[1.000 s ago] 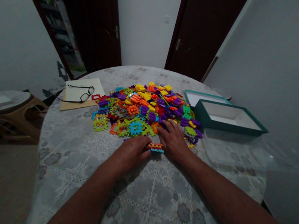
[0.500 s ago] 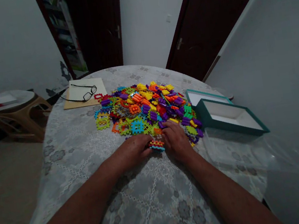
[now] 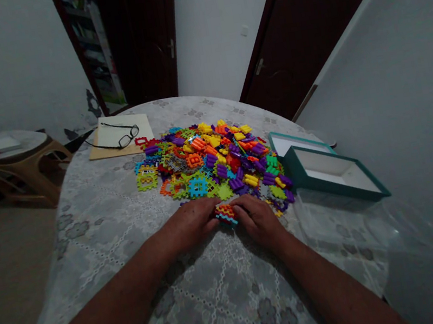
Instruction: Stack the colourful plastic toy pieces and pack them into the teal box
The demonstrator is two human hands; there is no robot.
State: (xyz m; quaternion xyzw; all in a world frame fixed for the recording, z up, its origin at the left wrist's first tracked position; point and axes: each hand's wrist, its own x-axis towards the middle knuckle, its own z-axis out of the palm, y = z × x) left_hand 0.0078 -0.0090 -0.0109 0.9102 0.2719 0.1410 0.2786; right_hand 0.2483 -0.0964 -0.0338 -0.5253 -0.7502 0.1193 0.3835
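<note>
Plastic blocks (image 3: pixel 208 163) in purple, orange, yellow, green and blue lie in a big heap in the middle of the round table (image 3: pixel 97 213), which wears a lacy grey cloth. Just to the right of the heap sits a green box (image 3: pixel 333 170) with a white inside, and its lid (image 3: pixel 291 141) lies right behind it. At the far left edge of the table a pair of glasses (image 3: pixel 120 137) rests on a sheet of paper (image 3: pixel 120 136). A low stool (image 3: pixel 11 161) stands off to the left on the floor, with a red and white book on top.

Both hands rest on the cloth at the near edge of the heap. Between them is a small stack of blocks (image 3: pixel 226 214), red and orange with a blue bit below. The left hand (image 3: pixel 191 222) curls around its left side and the right hand (image 3: pixel 257 218) curls around its right side, so the fingers of both press on it. The heap is just behind the fingers.
</note>
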